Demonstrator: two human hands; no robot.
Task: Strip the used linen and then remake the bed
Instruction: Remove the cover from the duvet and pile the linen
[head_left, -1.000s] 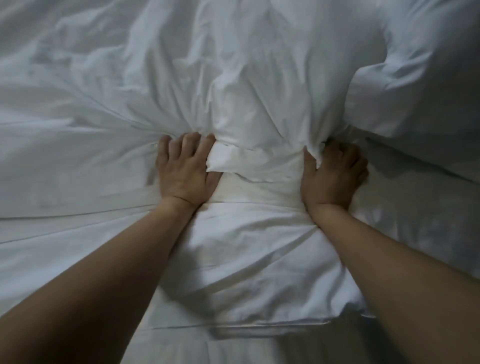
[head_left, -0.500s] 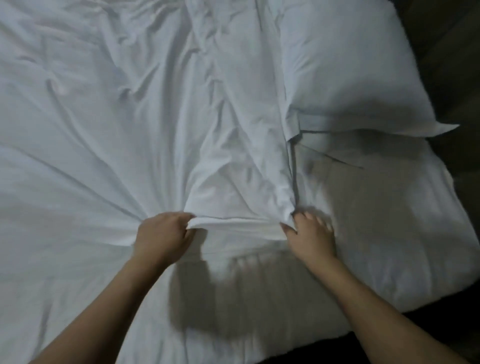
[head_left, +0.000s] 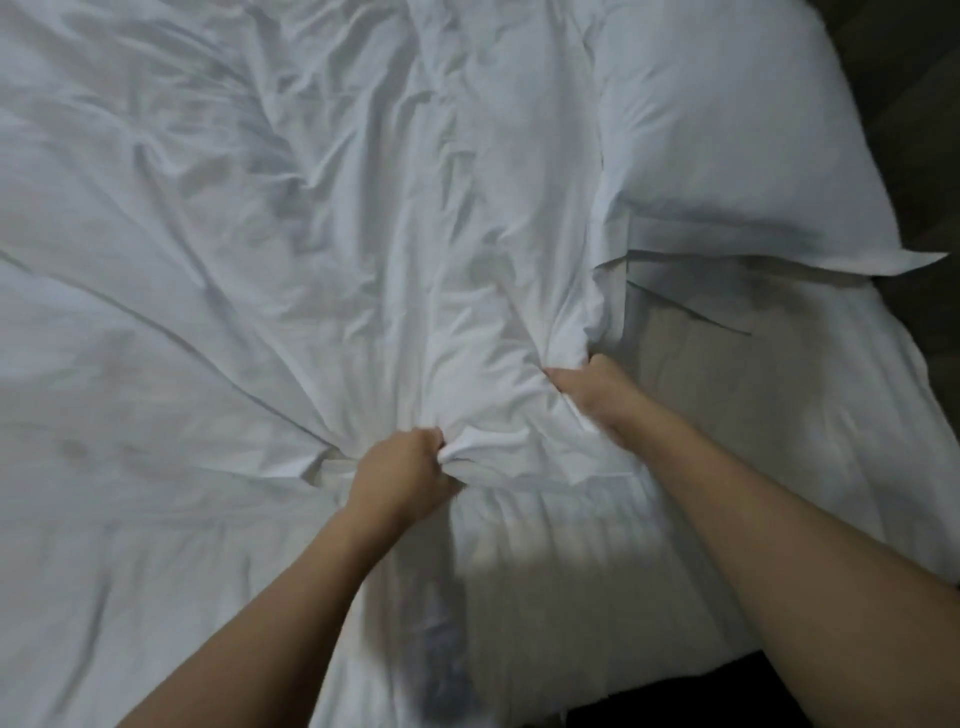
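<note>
A crumpled white duvet (head_left: 322, 249) covers most of the bed. My left hand (head_left: 402, 475) grips a bunched fold of its near edge, fingers curled tight. My right hand (head_left: 602, 392) grips the duvet's corner a little further away and to the right; its fingertips are buried in the cloth. A white pillow (head_left: 727, 130) lies at the upper right, its case flap sticking out over the bed's edge. Below the duvet's edge the white bottom sheet (head_left: 753, 426) shows, lying on the mattress.
The bed's right edge and near right corner border a dark floor (head_left: 924, 130). The bed's near edge runs along the lower right, with dark shadow under it.
The view has pulled back from the bed. Both hands have drawn the duvet's edge toward me and gathered it into fists; the left hand now sits lower than the right.
</note>
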